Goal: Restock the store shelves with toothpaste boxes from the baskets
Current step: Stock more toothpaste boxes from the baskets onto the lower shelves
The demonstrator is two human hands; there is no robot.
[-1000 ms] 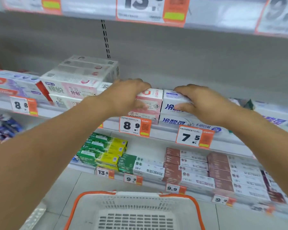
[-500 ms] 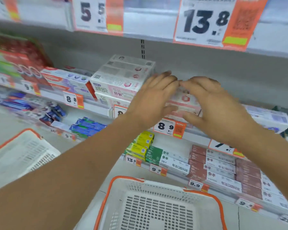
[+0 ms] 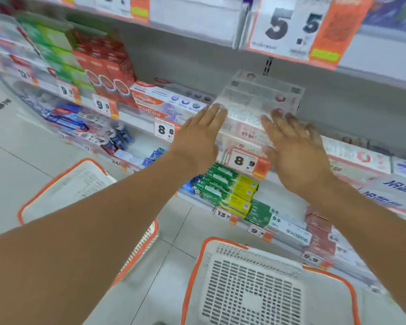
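Head view: white, pink-marked toothpaste boxes [image 3: 256, 102] stacked lengthwise along the shelf; left hand [image 3: 197, 137] and right hand [image 3: 295, 146] flat-fingered, holding nothing.

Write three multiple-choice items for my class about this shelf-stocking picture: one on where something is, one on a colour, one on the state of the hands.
1. Where is the stack of white boxes?
A. in a basket
B. on the shelf above the 8.9 tag
C. on the floor

2. What colour is the rim of the near basket?
A. orange
B. blue
C. black

3. How are the left hand and right hand?
A. both fists
B. one grips a box
C. both flat, fingers straight, at the stack's sides

Answers: 1 B, the stack sits on the shelf right over that tag. 2 A, an orange band edges the white basket. 3 C, neither hand's fingers are curled round anything.
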